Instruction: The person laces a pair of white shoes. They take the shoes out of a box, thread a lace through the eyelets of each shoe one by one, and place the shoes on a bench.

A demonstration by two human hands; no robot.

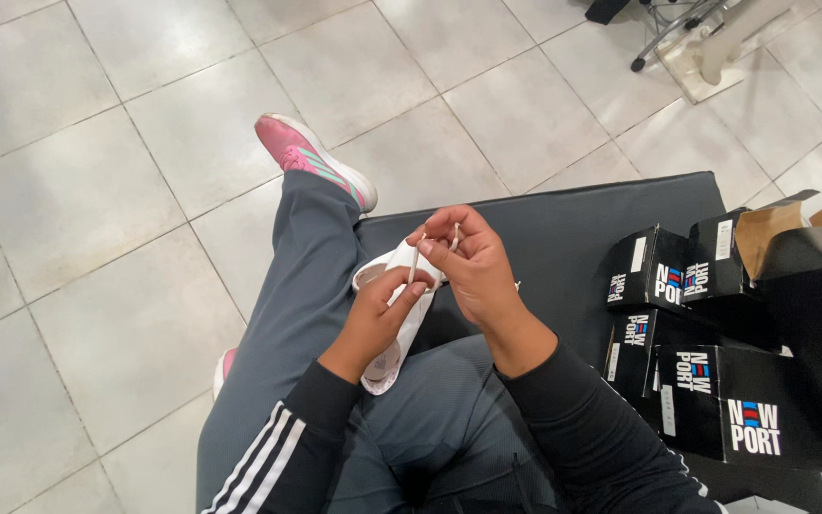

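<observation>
You're seated on a dark padded bench (563, 224), legs out over the tiled floor (78, 190), and a white shoe (394, 324) rests on your lap, just off the bench's left edge. Sole side seems turned toward your thigh, opening up, so the eyelets face you — that's why it sits propped there rather than on the bench top.

Your left hand (373, 319) wraps the shoe from below and the side, fingers closed around its upper; it steadies the shoe so it doesn't roll. One white lace (415, 259) end sticks up between that hand's fingers.

Your right hand (473, 266) is above the shoe, thumb and fingers pinched shut on another lace end, held up clear of the upper so the tip stays free to aim. The two hands touch or nearly touch at the fingertips; can't tell exactly which eyelet the lace is at — too small.

Black shoe boxes (706, 381) are stacked and bunched at the bench's right edge, well apart from your hands; one has its flap open showing brown cardboard inside. They're within arm's reach of your right side.

Your pink sneaker (311, 157) is on the outstretched foot, on the floor past the bench's far-left corner. Chair wheels (658, 33) show at the top edge.
</observation>
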